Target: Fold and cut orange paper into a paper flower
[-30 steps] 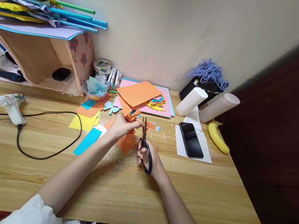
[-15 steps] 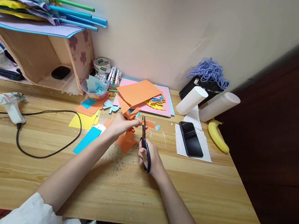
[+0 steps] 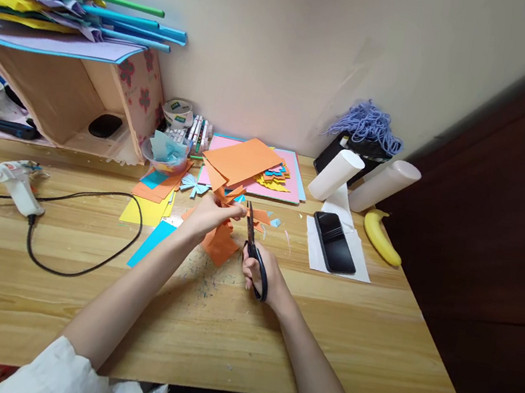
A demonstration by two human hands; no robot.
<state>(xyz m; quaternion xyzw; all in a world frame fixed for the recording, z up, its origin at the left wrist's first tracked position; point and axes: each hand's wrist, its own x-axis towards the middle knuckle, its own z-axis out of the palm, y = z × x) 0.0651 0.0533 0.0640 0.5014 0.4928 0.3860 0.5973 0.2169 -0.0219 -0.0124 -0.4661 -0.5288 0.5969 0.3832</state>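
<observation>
My left hand [image 3: 211, 216] pinches a piece of folded orange paper [image 3: 228, 196] over the middle of the table. My right hand [image 3: 259, 270] is wrapped round the black handles of a pair of scissors [image 3: 252, 235]. The blades point away from me, close to the fingertips of my left hand, and look slightly apart. An orange paper piece [image 3: 220, 247] lies below the left hand, and orange scraps [image 3: 259, 215] lie beyond the scissors. How the left fingers grip the paper is partly hidden.
A glue gun [image 3: 18, 186] with a looped black cable stands at left. Blue paper [image 3: 152, 243] and yellow paper [image 3: 141, 211] lie left of my hands. Behind are stacked coloured sheets [image 3: 243, 160]. To the right are a phone [image 3: 334, 243], a banana [image 3: 382, 238] and white rolls [image 3: 337, 174].
The scissors' tips have shifted slightly left, and the left hand has moved a touch left too. The whole view has drifted a little; the holds stay the same.
</observation>
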